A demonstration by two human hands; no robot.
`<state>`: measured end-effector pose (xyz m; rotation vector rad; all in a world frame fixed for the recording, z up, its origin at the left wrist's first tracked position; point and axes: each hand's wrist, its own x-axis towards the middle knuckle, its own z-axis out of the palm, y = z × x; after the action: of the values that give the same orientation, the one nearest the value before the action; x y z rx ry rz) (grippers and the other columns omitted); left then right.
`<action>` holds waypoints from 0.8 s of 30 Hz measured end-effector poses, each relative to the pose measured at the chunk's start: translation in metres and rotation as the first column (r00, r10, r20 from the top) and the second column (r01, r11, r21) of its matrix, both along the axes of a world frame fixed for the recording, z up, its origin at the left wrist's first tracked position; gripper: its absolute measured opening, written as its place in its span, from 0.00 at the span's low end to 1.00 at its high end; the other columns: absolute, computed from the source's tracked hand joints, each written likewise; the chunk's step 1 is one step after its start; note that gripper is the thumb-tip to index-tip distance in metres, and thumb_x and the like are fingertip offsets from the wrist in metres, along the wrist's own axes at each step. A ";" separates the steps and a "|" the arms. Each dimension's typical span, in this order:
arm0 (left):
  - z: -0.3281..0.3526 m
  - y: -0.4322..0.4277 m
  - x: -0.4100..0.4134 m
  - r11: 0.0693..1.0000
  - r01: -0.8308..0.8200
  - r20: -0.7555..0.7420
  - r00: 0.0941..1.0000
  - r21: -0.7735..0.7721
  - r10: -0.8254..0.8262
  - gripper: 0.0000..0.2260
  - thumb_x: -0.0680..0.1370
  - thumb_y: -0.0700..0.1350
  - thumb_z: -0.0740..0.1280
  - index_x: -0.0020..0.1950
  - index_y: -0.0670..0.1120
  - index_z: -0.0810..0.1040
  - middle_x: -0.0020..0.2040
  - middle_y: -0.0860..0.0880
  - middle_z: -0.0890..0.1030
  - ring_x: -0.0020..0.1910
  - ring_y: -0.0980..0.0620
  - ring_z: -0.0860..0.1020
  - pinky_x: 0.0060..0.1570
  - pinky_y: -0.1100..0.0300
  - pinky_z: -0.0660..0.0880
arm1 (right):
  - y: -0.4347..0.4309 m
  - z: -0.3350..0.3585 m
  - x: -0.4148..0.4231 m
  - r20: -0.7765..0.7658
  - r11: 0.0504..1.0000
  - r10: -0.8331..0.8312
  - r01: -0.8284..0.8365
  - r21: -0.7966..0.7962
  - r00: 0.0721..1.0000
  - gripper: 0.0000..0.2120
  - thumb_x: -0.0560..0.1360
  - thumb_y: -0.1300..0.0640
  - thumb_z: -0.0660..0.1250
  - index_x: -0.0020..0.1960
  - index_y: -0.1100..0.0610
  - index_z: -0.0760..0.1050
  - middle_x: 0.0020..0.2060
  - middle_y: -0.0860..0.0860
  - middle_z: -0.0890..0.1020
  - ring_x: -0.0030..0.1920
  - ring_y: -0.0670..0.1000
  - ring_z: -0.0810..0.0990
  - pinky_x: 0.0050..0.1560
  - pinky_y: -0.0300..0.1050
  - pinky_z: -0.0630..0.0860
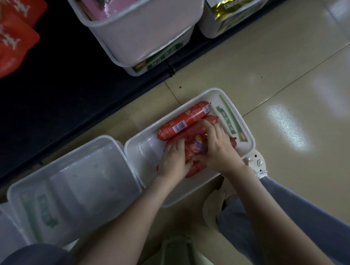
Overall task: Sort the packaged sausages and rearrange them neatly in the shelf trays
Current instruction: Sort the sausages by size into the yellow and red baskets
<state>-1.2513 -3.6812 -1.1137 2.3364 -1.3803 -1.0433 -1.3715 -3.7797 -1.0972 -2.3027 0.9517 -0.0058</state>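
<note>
Red plastic film, glossy and tight, wraps the sausages (197,147) heaped in a white tray (147,151) that sits on the tiled floor (290,86). 2 bare forearms reach in over the tray's near edge and converge above the heap. The left hand (174,158) lies knuckles-up, its fingers curled down round the near-left end of the pile and gripping it. The right hand (217,147) arches over the middle with bent, spread fingers, its thumb tucked in at the near side toward the left hand, so it clasps the pile too. How many rolls each hand holds cannot be told.

1 far sausage (182,122) lies free along the tray's far side, touching the heap. It is a fat cylinder with pinched ends and a white barcode patch facing up. The tray is shallow, smooth plastic with rounded corners and a green printed strip along its right wall.

Just beside it on the left stands a translucent tray (75,184) of the same rounded shape. The floor tiles are beige and shiny, with pale reflections. Further off, a deep white tub (138,32) is nested in another on a black shelf (52,88). A white shoe (256,159) and grey trousers (306,216) show to the right.
</note>
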 end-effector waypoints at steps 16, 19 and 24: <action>0.036 0.017 0.032 0.726 -0.608 -0.364 0.628 0.321 0.687 0.15 0.74 0.49 0.71 0.54 0.47 0.69 0.46 0.51 0.77 0.46 0.49 0.78 0.46 0.58 0.73 | -0.004 -0.023 0.042 -0.578 0.779 0.333 -0.563 -0.276 0.745 0.15 0.67 0.53 0.72 0.52 0.56 0.79 0.51 0.53 0.80 0.51 0.54 0.79 0.52 0.49 0.75; 0.060 0.021 0.037 0.674 -0.670 -0.385 0.559 0.311 0.734 0.15 0.74 0.51 0.72 0.54 0.48 0.70 0.48 0.49 0.79 0.46 0.49 0.79 0.48 0.55 0.76 | 0.006 0.005 0.037 -0.591 0.844 0.273 -0.484 -0.231 0.759 0.19 0.75 0.52 0.67 0.63 0.57 0.70 0.57 0.53 0.77 0.56 0.54 0.77 0.54 0.49 0.74; 0.120 0.029 0.049 0.682 -0.696 -0.470 0.535 0.227 0.702 0.15 0.75 0.49 0.71 0.57 0.47 0.72 0.46 0.49 0.80 0.43 0.52 0.79 0.41 0.58 0.76 | 0.025 0.088 0.044 -0.478 0.981 0.091 -0.162 -0.108 0.874 0.30 0.77 0.50 0.62 0.73 0.58 0.55 0.64 0.56 0.69 0.61 0.56 0.72 0.49 0.51 0.78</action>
<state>-1.2027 -3.6521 -0.9941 2.0333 -0.1562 -1.2450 -1.3280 -3.7548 -1.0093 -2.5548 1.0570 0.5868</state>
